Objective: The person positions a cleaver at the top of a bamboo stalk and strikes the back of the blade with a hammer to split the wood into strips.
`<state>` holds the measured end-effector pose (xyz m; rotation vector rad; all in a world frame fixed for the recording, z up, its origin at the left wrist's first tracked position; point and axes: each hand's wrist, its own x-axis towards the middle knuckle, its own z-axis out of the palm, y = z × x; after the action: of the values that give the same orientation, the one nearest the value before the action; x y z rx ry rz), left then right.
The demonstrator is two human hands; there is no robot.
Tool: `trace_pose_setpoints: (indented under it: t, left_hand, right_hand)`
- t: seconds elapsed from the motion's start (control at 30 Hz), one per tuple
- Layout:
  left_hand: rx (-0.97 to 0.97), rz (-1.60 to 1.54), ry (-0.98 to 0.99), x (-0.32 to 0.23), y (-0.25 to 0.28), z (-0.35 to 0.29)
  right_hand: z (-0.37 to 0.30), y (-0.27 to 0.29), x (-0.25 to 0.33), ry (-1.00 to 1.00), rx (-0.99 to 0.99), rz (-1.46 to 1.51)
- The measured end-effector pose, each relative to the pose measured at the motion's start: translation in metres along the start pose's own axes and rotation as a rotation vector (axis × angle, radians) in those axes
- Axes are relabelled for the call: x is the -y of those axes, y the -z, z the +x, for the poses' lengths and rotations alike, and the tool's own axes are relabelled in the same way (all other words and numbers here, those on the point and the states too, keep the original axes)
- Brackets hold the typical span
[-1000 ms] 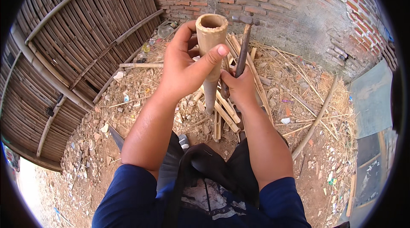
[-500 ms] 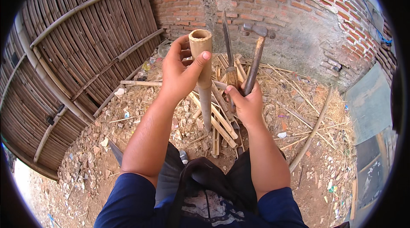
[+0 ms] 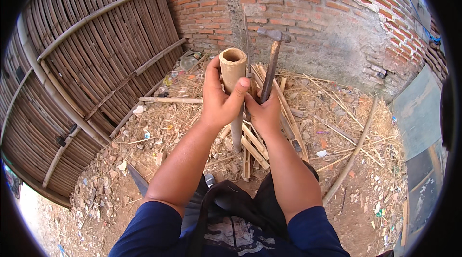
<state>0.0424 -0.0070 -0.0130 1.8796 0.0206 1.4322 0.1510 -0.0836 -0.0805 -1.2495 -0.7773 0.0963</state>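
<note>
My left hand [image 3: 219, 100] is wrapped round an upright bamboo tube [image 3: 233, 75], its thumb across the front. The tube's hollow end faces up, and its lower part narrows down toward the ground. In my right hand [image 3: 263, 110] are two tools together: a hammer [image 3: 273, 62], head up on a dark wooden handle, and a long knife [image 3: 247, 45] whose blade points up, seen nearly edge-on. Most of the knife's handle is hidden by my hands and the tube. Both hands are close together, the knife right beside the tube.
Split bamboo strips [image 3: 255, 148] lie in a pile on the stony ground below. A grey metal blade [image 3: 138, 180] sticks out beside my left leg. A bamboo wall [image 3: 96, 40] stands left, a brick wall [image 3: 308, 21] ahead. A curved pole [image 3: 353, 153] lies right.
My right hand has moved left with the hammer and knife, up against the tube. The tube has shifted slightly right and down. The knife has turned nearly edge-on.
</note>
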Motion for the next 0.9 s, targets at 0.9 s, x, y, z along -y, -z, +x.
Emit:
trace_pose_setpoints:
  t: [0.9]
  left_hand:
    - [0.214, -0.3, 0.473, -0.003, -0.018, -0.006]
  right_hand:
    - [0.032, 0.004, 0.014, 0.028, 0.199, 0.513]
